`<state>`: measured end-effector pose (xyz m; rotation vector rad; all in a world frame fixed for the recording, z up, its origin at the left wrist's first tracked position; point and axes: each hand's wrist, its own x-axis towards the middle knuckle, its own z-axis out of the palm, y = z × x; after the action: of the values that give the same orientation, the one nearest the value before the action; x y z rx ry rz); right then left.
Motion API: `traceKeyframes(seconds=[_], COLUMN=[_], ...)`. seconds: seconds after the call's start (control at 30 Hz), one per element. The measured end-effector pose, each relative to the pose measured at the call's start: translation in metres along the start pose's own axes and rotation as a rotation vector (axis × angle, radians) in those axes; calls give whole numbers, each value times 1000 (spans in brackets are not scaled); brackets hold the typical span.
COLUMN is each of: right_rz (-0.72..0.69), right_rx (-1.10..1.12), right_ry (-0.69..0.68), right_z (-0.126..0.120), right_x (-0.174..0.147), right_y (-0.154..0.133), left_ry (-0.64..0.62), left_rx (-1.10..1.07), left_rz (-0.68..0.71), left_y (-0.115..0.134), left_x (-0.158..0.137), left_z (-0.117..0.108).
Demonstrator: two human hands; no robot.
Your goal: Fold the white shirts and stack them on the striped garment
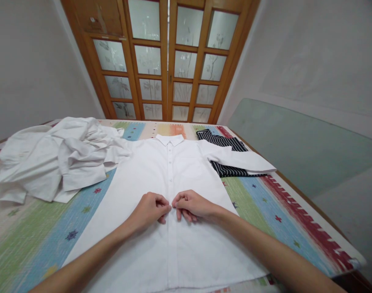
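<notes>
A white shirt (173,179) lies flat and face up on the striped cloth (36,240) covering the table, collar pointing away from the person. Both hands meet at the shirt's button strip, about midway down its front. The left hand (150,209) pinches the fabric edge between thumb and forefinger; the right hand (192,205) pinches it just beside, fingertips nearly touching. Left of the shirt sits a crumpled pile of white clothes (51,158). A dark striped garment (225,152) lies under the shirt's right sleeve.
</notes>
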<state>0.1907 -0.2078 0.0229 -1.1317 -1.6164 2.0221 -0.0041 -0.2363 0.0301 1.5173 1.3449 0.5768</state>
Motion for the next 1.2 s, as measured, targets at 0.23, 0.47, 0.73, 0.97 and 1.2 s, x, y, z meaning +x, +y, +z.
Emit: traceKeyframes(seconds=[0.23, 0.47, 0.73, 0.97, 1.2], right_rz=[-33, -32, -17, -44, -59], right_rx=[-75, -104, -127, -100, -163], right_ry=[-3, 26, 84, 66, 104], right_z=[0, 3, 8, 8, 10], right_x=[0, -1, -2, -3, -5], right_y=[1, -2, -1, 2, 3], left_ry=[26, 12, -3, 10, 13], left_rx=[-135, -243, -203, -207, -201], left_rz=[-74, -102, -90, -80, -61], left_y=[0, -3, 1, 3, -3], left_x=[-1, 2, 0, 0, 2], left_z=[4, 6, 5, 4, 5])
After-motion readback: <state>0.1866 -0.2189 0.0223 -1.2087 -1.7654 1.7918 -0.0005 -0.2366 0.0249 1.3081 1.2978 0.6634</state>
